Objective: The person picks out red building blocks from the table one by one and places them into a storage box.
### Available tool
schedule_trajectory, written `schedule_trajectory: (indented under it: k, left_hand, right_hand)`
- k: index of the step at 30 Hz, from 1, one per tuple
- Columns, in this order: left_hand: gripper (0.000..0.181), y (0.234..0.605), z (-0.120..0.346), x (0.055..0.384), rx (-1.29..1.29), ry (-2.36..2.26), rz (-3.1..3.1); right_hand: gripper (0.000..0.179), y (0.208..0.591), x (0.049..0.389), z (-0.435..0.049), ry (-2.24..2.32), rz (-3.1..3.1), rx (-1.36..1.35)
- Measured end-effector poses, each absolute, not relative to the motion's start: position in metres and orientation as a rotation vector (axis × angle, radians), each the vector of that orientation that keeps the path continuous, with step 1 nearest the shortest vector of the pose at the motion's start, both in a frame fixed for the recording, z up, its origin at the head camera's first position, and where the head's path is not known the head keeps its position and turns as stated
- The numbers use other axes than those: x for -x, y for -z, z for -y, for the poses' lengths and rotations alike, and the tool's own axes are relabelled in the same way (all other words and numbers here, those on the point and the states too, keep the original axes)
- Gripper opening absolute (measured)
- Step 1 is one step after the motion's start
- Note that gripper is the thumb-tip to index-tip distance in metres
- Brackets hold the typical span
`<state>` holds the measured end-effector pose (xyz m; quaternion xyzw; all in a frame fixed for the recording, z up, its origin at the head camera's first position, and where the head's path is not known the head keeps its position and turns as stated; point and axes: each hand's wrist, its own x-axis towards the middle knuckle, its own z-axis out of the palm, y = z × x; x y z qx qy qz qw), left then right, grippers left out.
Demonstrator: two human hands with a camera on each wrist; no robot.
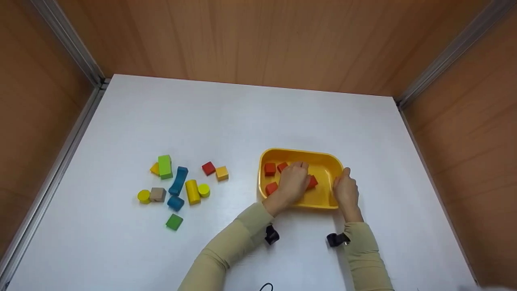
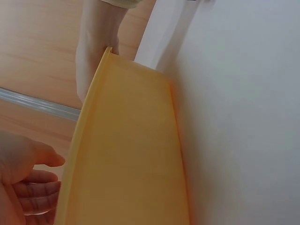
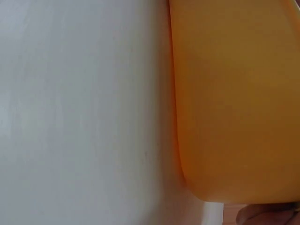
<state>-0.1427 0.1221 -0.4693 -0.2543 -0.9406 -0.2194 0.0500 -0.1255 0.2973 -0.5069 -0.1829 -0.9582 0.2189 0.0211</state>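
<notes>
A yellow plastic tray [image 1: 327, 161] lies on the white table with several red blocks [image 1: 270, 169] in it. My left hand [image 1: 294, 180] reaches over the near rim, down among these blocks. From the left wrist, its thumb and fingers [image 2: 40, 190] show relaxed and spread apart behind the tray wall [image 2: 126, 140], with no block seen between them. At the tray's right end, my right hand [image 1: 346, 190] grips the rim. In the right wrist view the tray's outer side [image 3: 234, 103] fills the right part, and the fingers [image 3: 267, 214] appear at its lower corner.
Left of the tray, loose blocks lie scattered: a red cube [image 1: 208, 168], an orange cube [image 1: 222, 173], a yellow cylinder [image 1: 192, 192], a blue curved block [image 1: 178, 181], a green block [image 1: 164, 167] and others. Wooden panels [image 1: 250, 40] enclose the table's back and sides.
</notes>
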Motion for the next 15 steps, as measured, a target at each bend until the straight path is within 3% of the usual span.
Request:
schedule_trajectory:
  k: [6,15]
  left_hand:
    - [0.022,0.466,-0.109,0.142,0.800,0.706,2.831]
    - [0.014,0.473,-0.076,0.143,0.769,0.663,2.676]
  right_hand:
    - [0.023,0.507,0.126,-0.298,-0.693,2.984,0.564]
    - [0.019,0.509,0.124,-0.298,-0.652,2.932,0.473]
